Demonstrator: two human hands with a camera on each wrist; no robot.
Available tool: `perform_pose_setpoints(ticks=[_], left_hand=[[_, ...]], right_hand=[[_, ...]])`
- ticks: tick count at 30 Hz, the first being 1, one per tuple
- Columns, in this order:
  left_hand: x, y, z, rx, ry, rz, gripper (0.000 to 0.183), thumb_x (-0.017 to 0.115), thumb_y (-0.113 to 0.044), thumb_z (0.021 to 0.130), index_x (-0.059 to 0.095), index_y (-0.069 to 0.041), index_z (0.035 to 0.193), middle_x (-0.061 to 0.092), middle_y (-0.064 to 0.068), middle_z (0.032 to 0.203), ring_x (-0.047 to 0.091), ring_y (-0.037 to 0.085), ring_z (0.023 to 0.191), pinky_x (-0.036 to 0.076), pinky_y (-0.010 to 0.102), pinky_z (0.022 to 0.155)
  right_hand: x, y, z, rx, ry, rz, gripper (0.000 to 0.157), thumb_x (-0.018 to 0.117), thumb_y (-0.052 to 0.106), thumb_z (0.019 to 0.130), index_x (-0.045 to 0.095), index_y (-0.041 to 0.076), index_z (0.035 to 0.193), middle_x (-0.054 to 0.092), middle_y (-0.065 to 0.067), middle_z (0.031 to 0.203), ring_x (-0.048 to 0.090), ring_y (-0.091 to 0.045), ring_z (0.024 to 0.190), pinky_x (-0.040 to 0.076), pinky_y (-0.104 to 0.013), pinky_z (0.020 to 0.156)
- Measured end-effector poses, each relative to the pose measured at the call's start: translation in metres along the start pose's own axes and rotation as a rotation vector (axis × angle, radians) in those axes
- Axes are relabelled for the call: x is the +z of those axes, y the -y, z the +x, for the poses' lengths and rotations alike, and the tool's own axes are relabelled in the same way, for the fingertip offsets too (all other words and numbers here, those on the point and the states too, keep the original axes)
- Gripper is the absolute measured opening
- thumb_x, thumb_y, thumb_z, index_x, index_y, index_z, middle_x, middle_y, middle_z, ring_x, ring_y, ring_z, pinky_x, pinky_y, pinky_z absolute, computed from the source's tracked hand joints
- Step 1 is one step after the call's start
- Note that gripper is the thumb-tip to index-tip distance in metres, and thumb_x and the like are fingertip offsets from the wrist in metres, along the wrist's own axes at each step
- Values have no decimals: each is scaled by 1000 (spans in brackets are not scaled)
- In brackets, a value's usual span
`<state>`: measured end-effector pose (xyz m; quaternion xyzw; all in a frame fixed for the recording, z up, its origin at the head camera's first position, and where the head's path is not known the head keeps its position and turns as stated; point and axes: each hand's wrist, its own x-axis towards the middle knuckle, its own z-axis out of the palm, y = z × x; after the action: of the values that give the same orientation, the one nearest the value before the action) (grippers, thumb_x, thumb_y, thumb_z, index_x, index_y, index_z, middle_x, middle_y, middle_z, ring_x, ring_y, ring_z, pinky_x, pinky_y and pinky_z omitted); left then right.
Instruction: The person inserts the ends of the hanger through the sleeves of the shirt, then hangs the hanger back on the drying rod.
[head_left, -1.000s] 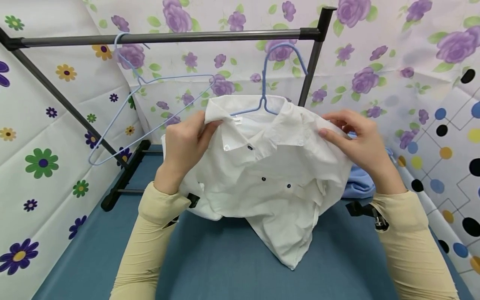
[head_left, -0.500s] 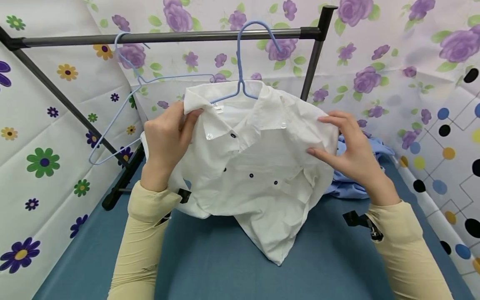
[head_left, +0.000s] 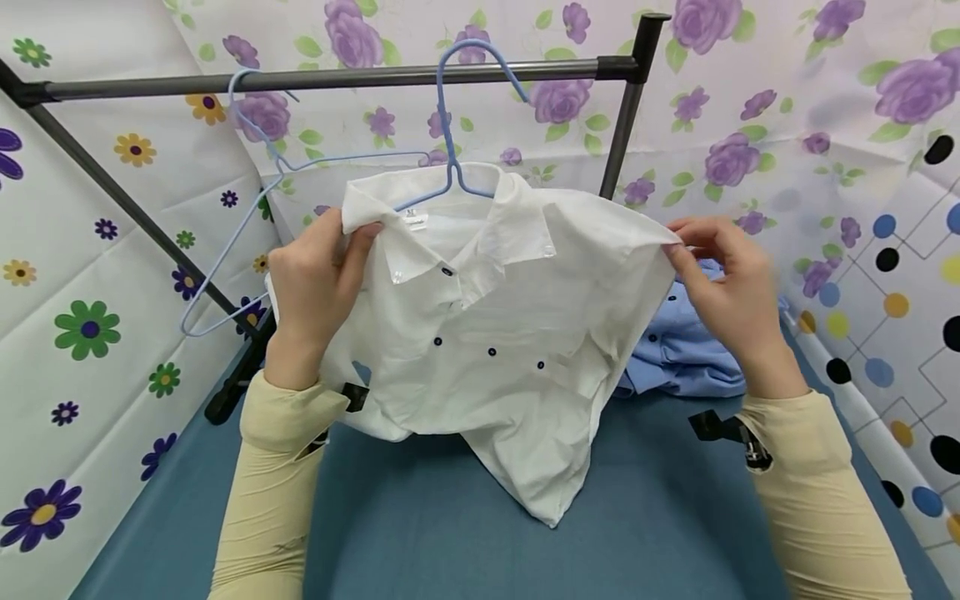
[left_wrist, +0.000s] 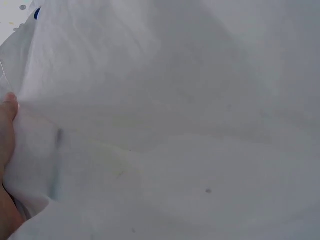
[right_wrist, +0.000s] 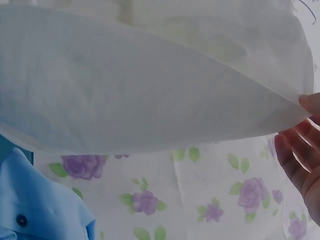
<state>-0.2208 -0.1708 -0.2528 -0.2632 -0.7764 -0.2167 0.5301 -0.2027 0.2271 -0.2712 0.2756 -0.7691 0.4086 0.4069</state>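
A white shirt (head_left: 480, 333) with small dark buttons is held up in the head view. Inside its collar sits a blue hanger (head_left: 448, 137), whose hook rises in front of the rack's bar; whether it touches the bar I cannot tell. My left hand (head_left: 311, 292) pinches the shirt near the collar between thumb and fingers. At the shoulder on the other side, my right hand (head_left: 731, 292) pinches the cloth and draws it out to the side. White fabric (left_wrist: 165, 110) fills most of the left wrist view. The right wrist view has the pinched edge by my fingertips (right_wrist: 307, 102).
A dark clothes rack (head_left: 337, 79) stands behind the shirt, with a bare blue hanger (head_left: 247, 208) on its left part. A blue shirt (head_left: 678, 350) lies crumpled at the right on the blue-grey table (head_left: 465, 550). Flowered sheets (head_left: 750, 125) surround the space.
The shirt and hanger have moved left, and the hook has risen in front of the bar. My right hand loosened, then pinched the shoulder farther out and stretched it. My left hand kept its pinch.
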Motion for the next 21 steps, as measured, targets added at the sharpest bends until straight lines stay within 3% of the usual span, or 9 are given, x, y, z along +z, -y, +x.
perform_pose_setpoints(ticks=[6, 10, 16, 21], left_hand=[[-6, 2, -2, -20, -27, -54, 38, 58, -31, 92, 54, 3, 77, 35, 5, 54, 31, 17, 43, 23, 31, 43], [-6, 2, 0, -25, -39, -77, 39, 57, -33, 93, 55, 4, 79, 35, 5, 55, 30, 16, 44, 22, 31, 44], [-6, 2, -1, -23, -28, -69, 37, 59, -30, 92, 55, 4, 79, 38, 7, 56, 34, 18, 45, 25, 31, 44], [-4, 3, -4, -12, 3, -59, 32, 60, -26, 92, 55, 3, 79, 45, 9, 58, 41, 20, 47, 30, 31, 43]], right_hand=[[-6, -24, 1, 91, -50, -63, 14, 65, 3, 86, 64, -3, 99, 66, -7, 95, 59, -2, 80, 46, -15, 71], [-7, -30, -1, 127, -48, -68, 14, 66, 5, 86, 65, -2, 98, 65, -8, 91, 59, -2, 75, 45, -14, 68], [-10, -30, -4, 87, 109, -59, 14, 64, 1, 86, 63, -4, 99, 64, -11, 92, 57, -3, 78, 43, -15, 69], [-12, -36, -5, 13, 218, 25, 31, 62, -4, 85, 61, 3, 115, 62, -7, 109, 55, -11, 97, 42, -20, 80]])
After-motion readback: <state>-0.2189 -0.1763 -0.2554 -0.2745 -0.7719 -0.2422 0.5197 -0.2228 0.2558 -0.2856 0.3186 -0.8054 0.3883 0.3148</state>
